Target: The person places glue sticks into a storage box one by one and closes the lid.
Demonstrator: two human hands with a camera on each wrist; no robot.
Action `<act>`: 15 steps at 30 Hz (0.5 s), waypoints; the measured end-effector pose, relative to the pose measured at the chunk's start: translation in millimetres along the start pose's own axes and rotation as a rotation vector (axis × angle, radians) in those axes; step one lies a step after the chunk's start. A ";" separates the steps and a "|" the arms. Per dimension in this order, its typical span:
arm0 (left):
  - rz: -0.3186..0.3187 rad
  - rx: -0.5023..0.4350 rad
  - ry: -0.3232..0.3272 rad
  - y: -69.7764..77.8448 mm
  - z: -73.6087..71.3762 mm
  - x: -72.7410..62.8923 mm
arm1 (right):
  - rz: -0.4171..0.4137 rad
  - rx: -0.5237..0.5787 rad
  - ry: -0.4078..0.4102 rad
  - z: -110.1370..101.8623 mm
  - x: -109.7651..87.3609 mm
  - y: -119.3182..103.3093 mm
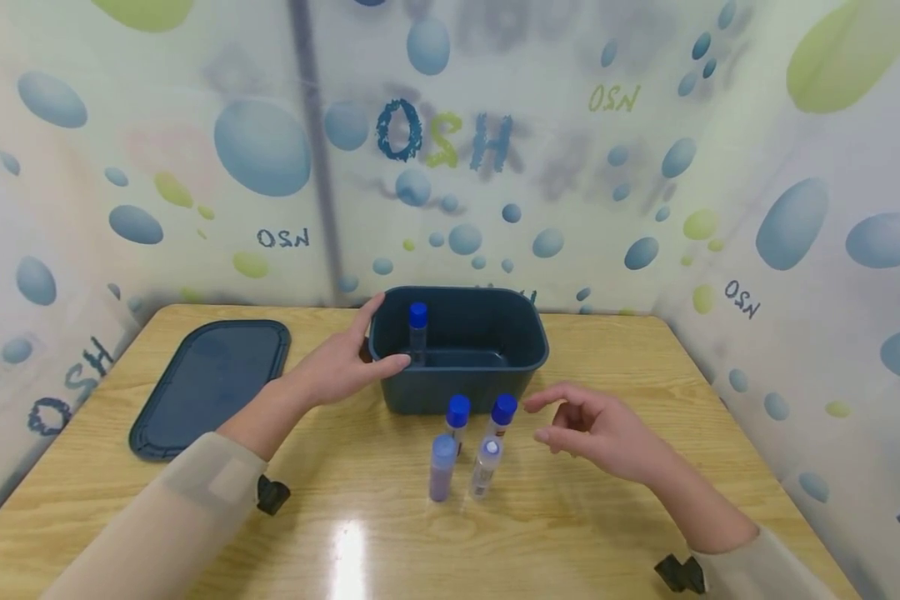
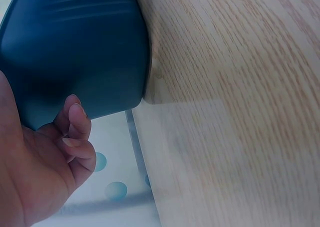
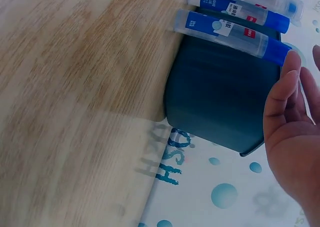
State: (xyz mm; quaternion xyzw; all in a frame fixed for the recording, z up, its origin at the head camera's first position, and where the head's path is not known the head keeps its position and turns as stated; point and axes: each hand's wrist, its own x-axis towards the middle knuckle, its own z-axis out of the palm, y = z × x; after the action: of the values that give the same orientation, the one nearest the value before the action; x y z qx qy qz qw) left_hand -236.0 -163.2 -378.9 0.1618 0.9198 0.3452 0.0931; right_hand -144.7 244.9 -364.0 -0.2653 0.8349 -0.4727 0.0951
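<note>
Blue-capped, the far-right tube (image 1: 503,410) of four stands upright on the table (image 1: 592,533), its long axis vertical, at nine o'clock from the right hand (image 1: 600,429), which is nearer: thumb and forefinger apart, holding nothing. The left hand (image 1: 341,358) holds the dark bin (image 1: 420,393) by its rim.
</note>
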 end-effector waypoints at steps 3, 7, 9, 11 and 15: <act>-0.001 -0.002 -0.001 0.0 0.2 0.1 | 0.031 0.002 0.001 1.1 5.9 3.1; -0.003 -0.006 -0.002 -0.2 0.6 0.4 | 0.061 0.005 -0.011 3.0 14.2 6.3; -0.002 -0.009 0.000 -0.6 0.9 0.6 | 0.068 0.009 -0.021 4.2 18.2 7.2; -0.001 -0.009 0.001 -1.0 1.1 0.9 | 0.073 0.017 -0.030 5.8 21.8 7.6; -0.001 -0.005 0.005 -1.3 1.1 0.9 | 0.072 0.030 -0.051 9.7 27.5 8.3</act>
State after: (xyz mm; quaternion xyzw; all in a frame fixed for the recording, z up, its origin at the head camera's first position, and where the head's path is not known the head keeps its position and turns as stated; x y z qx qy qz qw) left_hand -236.8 -163.1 -380.7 0.1605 0.9191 0.3480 0.0915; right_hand -166.8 226.5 -373.6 -0.2459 0.8341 -0.4744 0.1372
